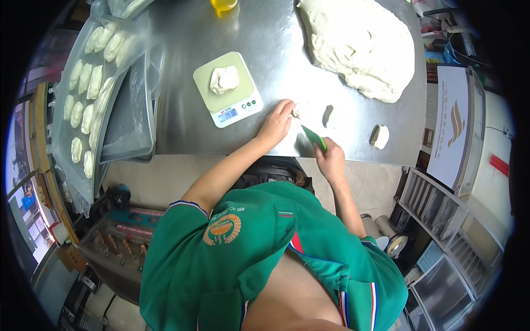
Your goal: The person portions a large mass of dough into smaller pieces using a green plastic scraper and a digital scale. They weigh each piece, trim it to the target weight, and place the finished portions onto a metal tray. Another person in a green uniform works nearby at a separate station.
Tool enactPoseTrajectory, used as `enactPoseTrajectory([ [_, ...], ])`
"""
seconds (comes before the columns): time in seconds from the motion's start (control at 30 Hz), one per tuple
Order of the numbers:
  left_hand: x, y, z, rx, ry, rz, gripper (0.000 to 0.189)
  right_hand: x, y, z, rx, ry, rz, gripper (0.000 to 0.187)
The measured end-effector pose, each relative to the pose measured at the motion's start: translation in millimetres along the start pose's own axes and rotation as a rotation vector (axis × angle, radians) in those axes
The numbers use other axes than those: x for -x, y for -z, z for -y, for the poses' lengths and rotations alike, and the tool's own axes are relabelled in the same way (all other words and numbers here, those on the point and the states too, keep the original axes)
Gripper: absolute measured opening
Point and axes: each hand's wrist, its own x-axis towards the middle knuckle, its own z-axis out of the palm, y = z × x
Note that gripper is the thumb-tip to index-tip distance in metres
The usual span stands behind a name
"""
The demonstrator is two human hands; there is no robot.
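My left hand (276, 124) has its fingertips on a small piece of dough (296, 111) on the steel table, and the fingers partly cover it. In my right hand (331, 159) is a green blade-like dough scraper (313, 138), its tip angled towards that piece. A digital kitchen scale (201, 87) stands left of my left hand, with a lump of dough (224, 80) on its plate and lit digits on its display. Two more small pieces lie to the right, a narrow dough strip (329, 116) and a dough chunk (379, 137). A large dough mass (364, 45) spreads over the table's far right.
At the left, a plastic-covered tray (108, 93) holds several shaped dough pieces, and more trays (128, 124) overlap beneath it. A container of yellow liquid (224, 4) sits at the far edge of view. The steel table's (186, 142) front edge runs just before my body.
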Motion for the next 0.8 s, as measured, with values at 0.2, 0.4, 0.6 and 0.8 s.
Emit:
enactPoseTrajectory([
  [0.2, -8.9, -4.5, 14.3, -0.039, 0.01, -0.044, 0.015, -46.1, -18.7, 26.6, -0.184, -0.069, -0.039, 0.019],
  [0.4, 12.4, 10.8, 14.7, -0.137, -0.05, -0.03, 0.024, -49.0, -21.8, 28.4, -0.108, -0.093, -0.077, 0.019],
  [0.6, 16.2, 11.3, 16.5, -0.289, -0.211, -0.001, 0.018, -42.1, -30.5, 26.9, 0.078, -0.033, -0.03, 0.028],
  [0.8, 21.9, 14.1, 26.0, -0.449, -0.311, 0.02, 0.012, -44.0, -43.1, 29.3, 0.155, 0.037, 0.059, 0.036],
])
